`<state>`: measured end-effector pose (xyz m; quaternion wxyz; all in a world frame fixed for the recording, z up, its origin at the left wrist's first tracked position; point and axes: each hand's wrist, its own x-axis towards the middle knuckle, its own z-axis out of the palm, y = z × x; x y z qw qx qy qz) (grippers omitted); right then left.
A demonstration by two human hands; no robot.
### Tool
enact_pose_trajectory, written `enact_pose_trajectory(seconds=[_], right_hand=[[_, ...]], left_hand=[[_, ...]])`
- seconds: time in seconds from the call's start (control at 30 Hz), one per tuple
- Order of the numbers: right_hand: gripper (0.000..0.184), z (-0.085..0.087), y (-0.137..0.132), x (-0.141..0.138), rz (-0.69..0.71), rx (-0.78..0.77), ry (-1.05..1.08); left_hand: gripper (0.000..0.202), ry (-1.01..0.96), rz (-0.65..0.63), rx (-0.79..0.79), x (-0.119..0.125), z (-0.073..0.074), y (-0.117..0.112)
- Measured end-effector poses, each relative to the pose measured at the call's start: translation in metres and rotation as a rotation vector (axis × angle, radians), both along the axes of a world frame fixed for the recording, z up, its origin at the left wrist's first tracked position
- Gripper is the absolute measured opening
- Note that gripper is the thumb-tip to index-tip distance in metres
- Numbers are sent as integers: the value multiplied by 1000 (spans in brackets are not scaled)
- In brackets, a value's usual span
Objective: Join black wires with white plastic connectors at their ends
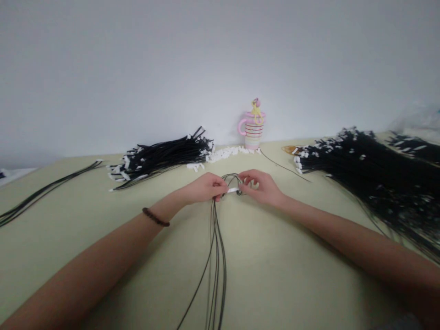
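Observation:
My left hand point(207, 187) pinches a bundle of thin black wires point(217, 238), whose long ends trail down toward me over the table. Between my two hands the wires curve up in a small loop. A white connector piece point(233, 189) lies across the gap, its left end at my left fingertips and its right end by my right fingers. My right hand point(260, 186) has thumb and forefinger closed around the right side of the loop. How exactly the wires meet the white piece is too blurred to tell.
Behind my hands lie a pile of black wires with white ends point(161, 156) and scattered white pieces point(225, 153). A striped pink mug point(253, 135) stands near the wall. A bigger wire pile point(385, 174) covers the right; several loose wires point(44, 190) lie left.

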<state>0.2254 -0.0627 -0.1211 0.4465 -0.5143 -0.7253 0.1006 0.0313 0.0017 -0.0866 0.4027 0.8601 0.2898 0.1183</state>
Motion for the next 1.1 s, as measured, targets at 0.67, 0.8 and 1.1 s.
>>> enact_pose_trajectory(seconds=[0.67, 0.8, 1.1], right_hand=[[21, 3, -3, -12, 227, -479, 716], [21, 0, -2, -11, 234, -447, 631], [24, -5, -3, -11, 243, -377, 547]], left_hand=[[20, -293, 97, -821, 7, -10, -6], [19, -359, 42, -855, 6, -21, -5], [16, -296, 108, -858, 6, -18, -6]])
